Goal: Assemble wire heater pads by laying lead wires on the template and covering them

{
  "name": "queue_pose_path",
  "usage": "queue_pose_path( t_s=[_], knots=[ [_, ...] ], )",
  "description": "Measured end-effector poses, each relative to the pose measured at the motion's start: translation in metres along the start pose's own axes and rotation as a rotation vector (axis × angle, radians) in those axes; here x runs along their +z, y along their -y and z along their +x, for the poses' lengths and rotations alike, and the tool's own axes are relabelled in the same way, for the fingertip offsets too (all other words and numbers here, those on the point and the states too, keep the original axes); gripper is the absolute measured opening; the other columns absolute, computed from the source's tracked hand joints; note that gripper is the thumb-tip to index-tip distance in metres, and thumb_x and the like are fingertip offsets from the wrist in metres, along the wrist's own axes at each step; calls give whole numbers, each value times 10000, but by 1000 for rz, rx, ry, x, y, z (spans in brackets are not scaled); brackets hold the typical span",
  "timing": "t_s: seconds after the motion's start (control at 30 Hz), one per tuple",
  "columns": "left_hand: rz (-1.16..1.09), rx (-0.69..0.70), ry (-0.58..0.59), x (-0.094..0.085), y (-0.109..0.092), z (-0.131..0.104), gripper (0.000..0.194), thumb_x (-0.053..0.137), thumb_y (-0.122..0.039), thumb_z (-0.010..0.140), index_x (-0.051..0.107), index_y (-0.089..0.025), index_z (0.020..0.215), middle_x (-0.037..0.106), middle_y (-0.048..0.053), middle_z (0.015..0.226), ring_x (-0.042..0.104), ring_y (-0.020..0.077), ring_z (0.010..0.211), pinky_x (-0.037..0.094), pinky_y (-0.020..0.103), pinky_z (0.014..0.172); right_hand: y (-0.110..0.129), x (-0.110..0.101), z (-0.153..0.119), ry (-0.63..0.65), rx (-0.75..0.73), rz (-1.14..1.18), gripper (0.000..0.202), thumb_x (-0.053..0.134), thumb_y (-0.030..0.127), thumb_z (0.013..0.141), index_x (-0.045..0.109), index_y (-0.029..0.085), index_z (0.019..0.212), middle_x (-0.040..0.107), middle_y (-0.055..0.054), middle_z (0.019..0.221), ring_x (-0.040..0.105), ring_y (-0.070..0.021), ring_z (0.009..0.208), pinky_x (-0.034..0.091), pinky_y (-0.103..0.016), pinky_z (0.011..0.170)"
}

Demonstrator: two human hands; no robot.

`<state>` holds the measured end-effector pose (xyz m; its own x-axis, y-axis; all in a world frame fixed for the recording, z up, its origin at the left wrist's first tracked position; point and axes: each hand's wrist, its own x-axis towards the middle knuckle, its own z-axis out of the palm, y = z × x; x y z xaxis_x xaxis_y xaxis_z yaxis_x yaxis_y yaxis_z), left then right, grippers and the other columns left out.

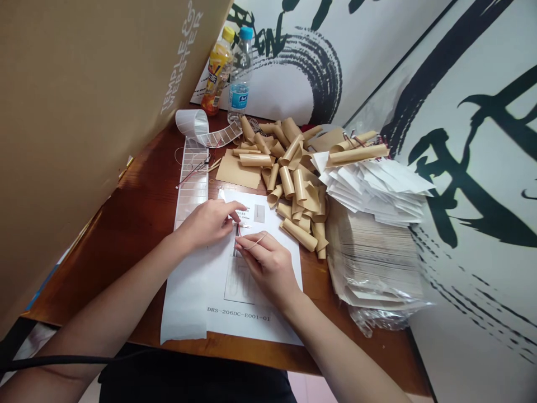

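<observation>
Over the upper part of a printed sheet, my left hand has its index finger reaching forward and its other fingers curled. A small pale strip lies by its fingertips; whether they grip it is too small to tell. My right hand pinches thin dark wires just below, over the sheet's line drawing. A thin pale loop passes across the right fingers. Under my left wrist a long strip of label backing lies along the sheet's left side.
Rolled brown paper pieces heap behind the sheet. White folded papers top a brown stack in plastic at right. Loose wires lie at left. Two bottles stand at the back; a large cardboard box walls the left.
</observation>
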<state>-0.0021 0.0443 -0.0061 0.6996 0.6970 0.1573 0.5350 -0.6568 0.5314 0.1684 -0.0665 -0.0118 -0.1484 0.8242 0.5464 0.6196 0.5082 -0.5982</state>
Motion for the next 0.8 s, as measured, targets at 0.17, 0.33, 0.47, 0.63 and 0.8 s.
queue_pose_path(
  t_s=[0.17, 0.33, 0.47, 0.63, 0.8],
  knots=[
    [109, -4, 63, -2, -3, 1, 384, 561, -59, 799, 694, -229, 1116, 792, -21, 953, 653, 188, 867, 470, 339, 860, 0, 2, -1, 16, 29, 32, 212, 579, 135, 942, 748, 225, 1033, 749, -72, 889, 694, -173, 797, 603, -314, 705],
    [194, -2, 96, -10, -10, 1, 259, 590, -133, 827, 730, -253, 1010, 779, -28, 943, 636, 196, 853, 428, 342, 796, 5, 1, -4, 71, 28, -16, 152, 576, 142, 940, 720, 183, 913, 721, -59, 779, 675, -172, 714, 566, -290, 646],
    [203, -3, 112, -12, -9, 1, 237, 617, -162, 842, 742, -281, 1004, 772, -31, 921, 630, 192, 854, 409, 328, 784, 9, -2, -5, 110, 54, -57, 152, 560, 138, 939, 693, 195, 891, 711, -42, 754, 662, -170, 690, 539, -283, 630],
    [197, -7, 125, -13, -7, 1, 240, 632, -160, 843, 750, -290, 1006, 778, -38, 943, 632, 189, 868, 403, 324, 801, 12, -5, -6, 134, 58, -19, 156, 573, 127, 928, 684, 204, 851, 713, -46, 784, 667, -177, 738, 550, -293, 672],
    [172, -36, 141, -14, -8, 1, 169, 664, -252, 876, 748, -299, 1015, 781, -47, 992, 622, 202, 914, 393, 334, 825, 14, -6, -10, 129, 124, -1, 140, 611, 127, 901, 666, 209, 803, 694, -29, 755, 645, -167, 702, 536, -282, 640]
  ],
)
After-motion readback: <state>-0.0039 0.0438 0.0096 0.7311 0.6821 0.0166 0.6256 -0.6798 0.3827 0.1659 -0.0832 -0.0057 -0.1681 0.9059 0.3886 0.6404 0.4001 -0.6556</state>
